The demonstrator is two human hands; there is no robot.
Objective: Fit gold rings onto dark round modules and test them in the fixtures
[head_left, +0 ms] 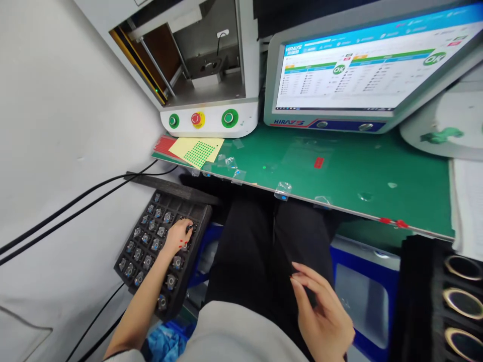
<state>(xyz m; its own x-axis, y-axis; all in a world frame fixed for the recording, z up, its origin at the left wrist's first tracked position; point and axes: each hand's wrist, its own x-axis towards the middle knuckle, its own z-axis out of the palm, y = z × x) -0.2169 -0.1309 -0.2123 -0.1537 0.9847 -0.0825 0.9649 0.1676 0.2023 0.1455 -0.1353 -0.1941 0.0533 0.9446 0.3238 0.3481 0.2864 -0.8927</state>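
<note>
At the lower left, a black foam tray (169,307) holds rows of small silvery parts (156,244) with round centres and bits of blue, each in its own pocket. My left hand (178,235) reaches over the tray's far right corner. Its fingers are closed around a small dark-and-silver part (189,228), mostly hidden by them. Red marks show on the back of this hand. Above my lap, my right hand (324,314) has thumb and forefinger pinched together. Whatever is between those fingertips is too small to make out.
Ahead stands a white machine (209,128) with push buttons, beside a monitor (328,95) reading OK. Sticker sheets (198,152) and plastic scraps lie on the green bench (362,166). Black cables (75,211) cross at left. Another black tray (426,301) holds gold-rimmed rings at right.
</note>
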